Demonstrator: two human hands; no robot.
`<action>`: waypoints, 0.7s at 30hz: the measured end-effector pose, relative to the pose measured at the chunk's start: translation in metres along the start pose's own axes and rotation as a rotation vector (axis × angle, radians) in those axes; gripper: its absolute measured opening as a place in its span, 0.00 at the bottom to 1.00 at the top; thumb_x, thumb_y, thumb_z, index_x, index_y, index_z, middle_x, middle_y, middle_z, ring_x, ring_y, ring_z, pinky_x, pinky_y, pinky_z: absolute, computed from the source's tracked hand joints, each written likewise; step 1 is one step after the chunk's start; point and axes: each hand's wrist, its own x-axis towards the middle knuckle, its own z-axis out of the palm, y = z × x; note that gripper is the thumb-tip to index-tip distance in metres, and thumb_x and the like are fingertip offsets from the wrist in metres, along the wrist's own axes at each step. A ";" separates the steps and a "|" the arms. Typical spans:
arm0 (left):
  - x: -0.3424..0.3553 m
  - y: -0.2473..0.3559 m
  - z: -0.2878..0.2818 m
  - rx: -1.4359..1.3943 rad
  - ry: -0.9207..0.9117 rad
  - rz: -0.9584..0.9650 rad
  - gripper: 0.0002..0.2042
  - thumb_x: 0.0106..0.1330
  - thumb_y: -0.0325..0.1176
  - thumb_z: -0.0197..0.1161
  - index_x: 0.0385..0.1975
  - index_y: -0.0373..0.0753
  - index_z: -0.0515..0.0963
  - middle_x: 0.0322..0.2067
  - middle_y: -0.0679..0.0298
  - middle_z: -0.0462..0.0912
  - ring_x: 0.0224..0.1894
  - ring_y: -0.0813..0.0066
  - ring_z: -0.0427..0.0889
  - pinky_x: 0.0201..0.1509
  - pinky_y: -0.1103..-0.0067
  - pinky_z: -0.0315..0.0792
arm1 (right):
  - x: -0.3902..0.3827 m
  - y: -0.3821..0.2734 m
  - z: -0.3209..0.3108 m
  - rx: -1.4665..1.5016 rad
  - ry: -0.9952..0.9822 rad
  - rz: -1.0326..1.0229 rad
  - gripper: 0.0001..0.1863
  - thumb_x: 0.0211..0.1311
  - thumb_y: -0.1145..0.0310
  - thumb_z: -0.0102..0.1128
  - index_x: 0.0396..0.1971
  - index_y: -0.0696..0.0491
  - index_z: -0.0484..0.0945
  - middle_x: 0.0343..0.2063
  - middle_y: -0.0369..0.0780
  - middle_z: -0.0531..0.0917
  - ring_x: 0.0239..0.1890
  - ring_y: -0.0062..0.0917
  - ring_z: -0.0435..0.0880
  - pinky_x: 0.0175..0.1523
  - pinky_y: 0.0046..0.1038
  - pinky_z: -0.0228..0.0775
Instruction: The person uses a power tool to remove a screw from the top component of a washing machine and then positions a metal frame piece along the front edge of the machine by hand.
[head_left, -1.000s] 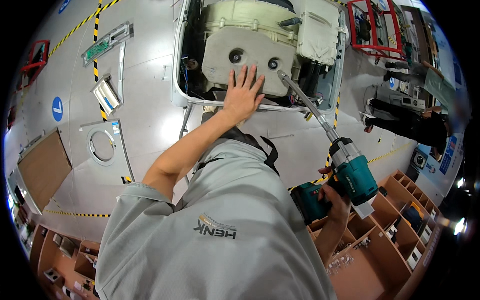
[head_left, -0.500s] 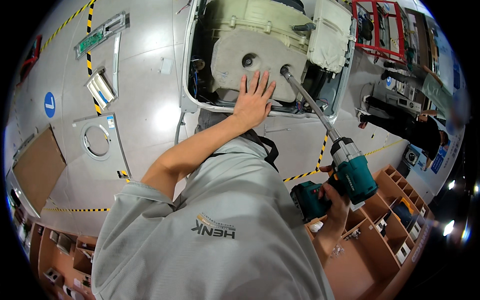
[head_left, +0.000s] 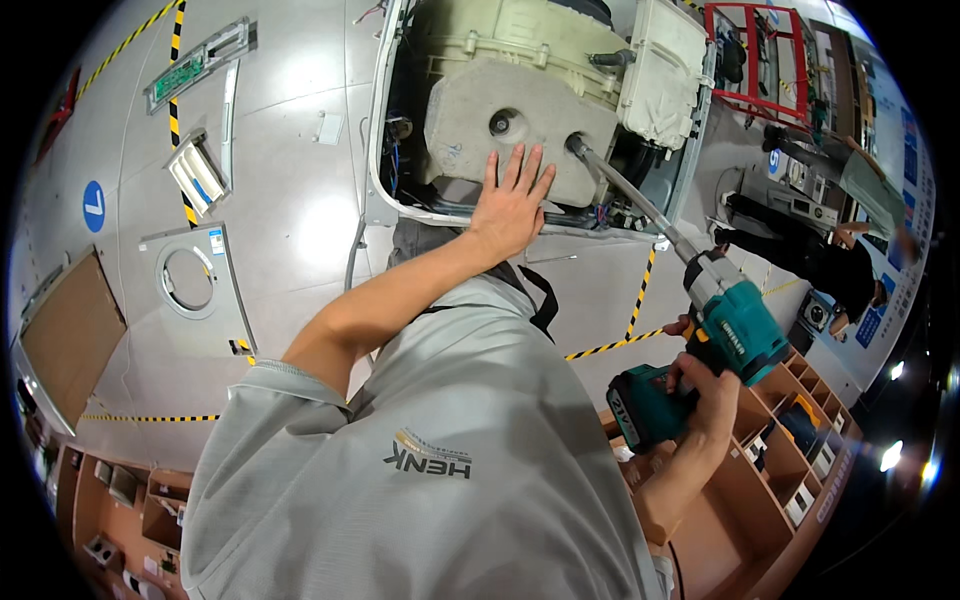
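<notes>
My left hand [head_left: 508,210] lies flat with spread fingers on the lower edge of a grey concrete counterweight [head_left: 465,110]. That weight is fixed to the cream tub [head_left: 480,40] of an opened washing machine [head_left: 375,150]. My right hand [head_left: 705,395] is wrapped round the grip of a green cordless impact wrench [head_left: 740,325]. From it a long metal extension bar [head_left: 635,195] reaches up to the weight, its socket end at the right-hand recess. The bolt there is hidden by the socket. In the left recess a bolt [head_left: 500,123] shows.
Detached washer parts lie on the floor at left: a front panel [head_left: 190,290] with a round opening, a detergent drawer housing [head_left: 200,175], and a control panel strip [head_left: 200,65]. A wooden compartment bin [head_left: 740,490] is at lower right. Two people [head_left: 830,240] stand at right, near a red rack [head_left: 755,65].
My right hand and the impact wrench have swung outward to the right, so the extension bar sits at a changed angle. My left hand stays on the counterweight.
</notes>
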 end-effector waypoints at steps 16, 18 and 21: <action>0.001 0.000 0.007 0.032 -0.001 -0.023 0.34 0.57 0.40 0.60 0.67 0.44 0.60 0.71 0.52 0.49 0.73 0.50 0.45 0.70 0.47 0.40 | 0.009 -0.021 0.004 -0.137 -0.115 -0.142 0.26 0.49 0.81 0.57 0.53 0.62 0.69 0.39 0.46 0.80 0.21 0.16 0.70 0.23 0.18 0.68; 0.001 0.001 0.007 0.036 -0.004 -0.024 0.34 0.57 0.40 0.60 0.67 0.44 0.60 0.71 0.52 0.48 0.73 0.50 0.45 0.70 0.47 0.40 | 0.010 -0.017 0.001 -0.136 -0.112 -0.132 0.26 0.49 0.82 0.57 0.53 0.62 0.69 0.39 0.46 0.80 0.20 0.16 0.70 0.23 0.18 0.68; 0.000 0.002 0.006 0.040 -0.010 -0.023 0.34 0.58 0.40 0.60 0.67 0.45 0.60 0.71 0.52 0.48 0.73 0.50 0.45 0.70 0.47 0.39 | 0.007 -0.018 0.001 -0.162 -0.101 -0.150 0.25 0.49 0.81 0.57 0.51 0.63 0.70 0.38 0.46 0.80 0.20 0.16 0.70 0.22 0.19 0.68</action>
